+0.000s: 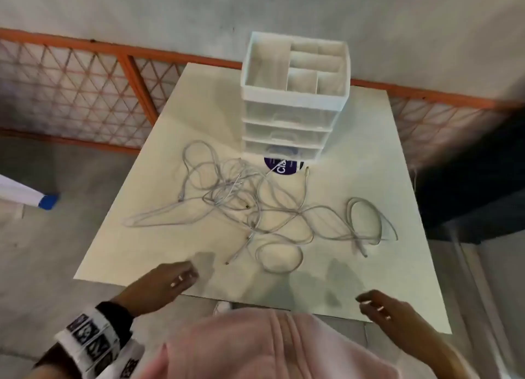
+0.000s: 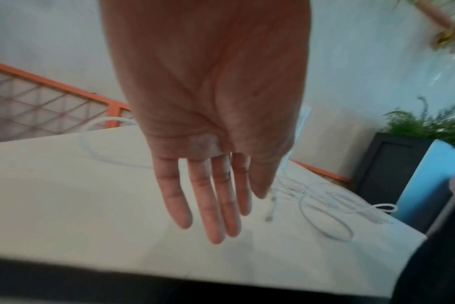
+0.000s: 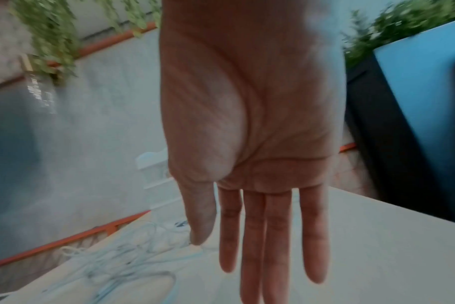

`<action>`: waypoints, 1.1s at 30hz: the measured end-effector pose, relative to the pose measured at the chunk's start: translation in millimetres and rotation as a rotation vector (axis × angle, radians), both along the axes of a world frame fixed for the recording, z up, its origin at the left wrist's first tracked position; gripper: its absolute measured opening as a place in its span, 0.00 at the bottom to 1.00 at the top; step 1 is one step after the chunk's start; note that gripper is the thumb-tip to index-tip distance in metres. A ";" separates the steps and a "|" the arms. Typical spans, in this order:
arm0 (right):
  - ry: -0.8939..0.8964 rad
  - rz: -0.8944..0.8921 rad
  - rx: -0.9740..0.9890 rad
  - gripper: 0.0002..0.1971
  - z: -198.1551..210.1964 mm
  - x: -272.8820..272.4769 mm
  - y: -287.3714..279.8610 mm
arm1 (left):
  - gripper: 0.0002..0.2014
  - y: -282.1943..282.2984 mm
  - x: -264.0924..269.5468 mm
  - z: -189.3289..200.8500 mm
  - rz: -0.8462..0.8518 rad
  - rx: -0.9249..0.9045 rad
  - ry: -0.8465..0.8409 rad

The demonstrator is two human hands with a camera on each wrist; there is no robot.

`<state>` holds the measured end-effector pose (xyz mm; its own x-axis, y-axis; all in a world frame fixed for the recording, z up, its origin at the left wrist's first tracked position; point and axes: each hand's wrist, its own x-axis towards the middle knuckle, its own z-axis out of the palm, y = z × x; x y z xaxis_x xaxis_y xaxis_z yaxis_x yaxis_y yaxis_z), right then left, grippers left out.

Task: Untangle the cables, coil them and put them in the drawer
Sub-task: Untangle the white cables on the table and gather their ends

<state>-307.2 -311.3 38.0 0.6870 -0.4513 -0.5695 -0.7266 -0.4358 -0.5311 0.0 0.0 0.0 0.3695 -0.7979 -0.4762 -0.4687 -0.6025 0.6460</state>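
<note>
Nothing done yet: tangled white cables point(image 1: 255, 205) lie mid white bench point(image 1: 397, 279); clear plastic drawer unit point(image 1: 287, 128) drawers closed. Left hand point(image 1: 167, 279), right hand point(image 1: 389, 310) empty, fingers straight, hovering at near edge.

Grey wall point(image 1: 142, 6) — orange lattice railing point(image 1: 71, 74)

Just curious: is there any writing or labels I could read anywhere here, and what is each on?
"Cla": white letters on the purple round sticker, cut off by the drawer unit standing over it; the smaller print is blurred.
Wrist band: black-and-white patterned squares, no readable words.
</note>
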 end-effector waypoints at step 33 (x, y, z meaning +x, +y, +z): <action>-0.422 0.425 -0.046 0.13 -35.7 244.9 12.6 | 0.04 -144.4 41.5 64.8 0.114 -0.574 -0.111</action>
<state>-62.4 -298.7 2.3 0.9751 -0.1057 -0.1948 -0.2145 -0.6716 -0.7092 41.5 -144.4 64.8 0.4913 -0.8685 0.0664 -0.5051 -0.2220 0.8340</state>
